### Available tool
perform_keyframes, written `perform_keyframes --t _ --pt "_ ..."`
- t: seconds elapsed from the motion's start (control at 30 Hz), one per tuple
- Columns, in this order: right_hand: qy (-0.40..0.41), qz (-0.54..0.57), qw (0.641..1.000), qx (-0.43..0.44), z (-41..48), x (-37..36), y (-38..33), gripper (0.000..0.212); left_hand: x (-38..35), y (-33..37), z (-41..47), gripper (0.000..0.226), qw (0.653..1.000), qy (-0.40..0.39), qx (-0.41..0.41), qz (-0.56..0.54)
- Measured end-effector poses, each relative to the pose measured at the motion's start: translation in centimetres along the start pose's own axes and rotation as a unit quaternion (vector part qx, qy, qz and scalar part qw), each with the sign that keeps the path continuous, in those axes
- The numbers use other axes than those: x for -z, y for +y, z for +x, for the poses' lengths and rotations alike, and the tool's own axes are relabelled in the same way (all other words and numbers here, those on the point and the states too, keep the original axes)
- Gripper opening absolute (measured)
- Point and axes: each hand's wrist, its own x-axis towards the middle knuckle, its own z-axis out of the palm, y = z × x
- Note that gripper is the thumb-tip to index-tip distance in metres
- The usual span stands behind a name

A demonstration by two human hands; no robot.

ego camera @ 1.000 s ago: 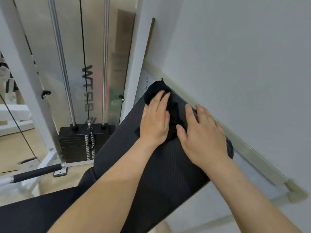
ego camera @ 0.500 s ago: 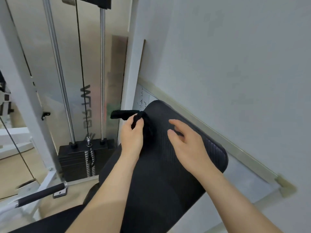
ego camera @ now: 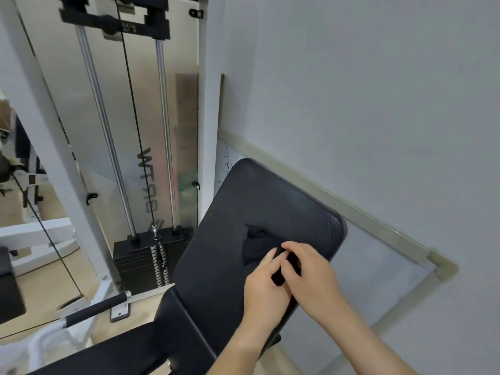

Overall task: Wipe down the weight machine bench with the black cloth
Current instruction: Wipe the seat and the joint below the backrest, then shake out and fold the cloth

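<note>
The black padded backrest of the weight machine bench (ego camera: 243,201) slants up toward the wall in the middle of the view. The black cloth (ego camera: 258,243) lies bunched on its lower middle, one corner pointing up-left. My left hand (ego camera: 263,289) and my right hand (ego camera: 311,272) meet at the cloth's near end, fingers pinched on its folds. Part of the cloth is hidden between my hands. The flat seat pad (ego camera: 121,353) runs along the bottom left.
The weight stack (ego camera: 146,261) with guide rods and cable stands left of the backrest inside a white frame (ego camera: 51,147). A black-gripped handle bar (ego camera: 94,309) sticks out low at left. A framed whiteboard (ego camera: 378,266) leans on the grey wall behind the bench.
The cloth has come down from the backrest's top left edge to its lower middle. Both hands have drawn back toward me and closed together on it. The view has tilted upward.
</note>
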Motion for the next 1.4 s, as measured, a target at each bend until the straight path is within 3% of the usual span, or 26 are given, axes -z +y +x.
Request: perform_keyframes --t 0.1,0.2,0.33,0.37,0.43,0.57,0.67,0.73,0.8,0.9,1.17,1.3,1.4 --pt "0.037 0.133 0.987 -0.078 -2.4 -0.3 0.7 0.041 0.6 0.8 -1.2 0.055 0.988 -0.042 0.078 -0.129" --pt "0.034 0.266 0.949 -0.164 -3.8 0.4 0.8 0.038 1.0 1.9 -2.1 0.053 0.966 -0.080 0.130 -0.207" --pt "0.008 0.248 0.949 -0.195 -4.5 0.7 2.4 0.015 1.1 2.9 -2.7 0.050 0.927 -0.085 0.210 -0.300" --pt "-0.010 0.260 0.943 -0.209 -4.7 0.8 2.9 0.007 1.1 2.9 -2.7 0.049 0.928 -0.088 0.219 -0.287" --pt "-0.038 0.313 0.916 -0.247 -5.7 1.5 4.0 0.017 1.1 3.5 -2.8 0.048 0.942 -0.108 0.224 -0.227" --pt "-0.069 0.497 0.816 -0.288 -7.3 4.4 5.1 0.018 1.7 5.0 -3.2 0.043 0.962 -0.117 0.184 -0.165" --pt "-0.094 0.543 0.783 -0.288 -7.9 7.3 5.7 0.021 2.2 6.9 -3.8 0.029 0.955 -0.221 0.158 -0.119" --pt "-0.112 0.539 0.786 -0.281 -8.5 9.2 5.8 0.022 2.4 8.3 -4.5 0.017 0.929 -0.328 0.148 -0.086" --pt "-0.119 0.536 0.793 -0.262 -9.5 10.9 5.9 0.022 2.4 9.4 -5.0 0.026 0.910 -0.384 0.142 -0.064" --pt "-0.113 0.557 0.791 -0.225 -10.8 13.1 5.9 0.025 1.9 10.6 -5.4 0.042 0.917 -0.357 0.155 -0.085" --pt "-0.102 0.601 0.785 -0.112 -13.4 16.7 5.6 0.034 0.1 13.8 -7.0 0.027 0.920 -0.390 0.043 -0.029" --pt "-0.059 0.562 0.819 -0.097 -14.6 17.7 5.9 0.035 0.5 14.8 -7.0 0.035 0.947 -0.320 0.005 -0.020" --pt "-0.039 0.495 0.863 -0.096 -15.5 18.7 5.6 0.021 0.8 16.0 -7.6 0.038 0.932 -0.357 0.032 -0.052"
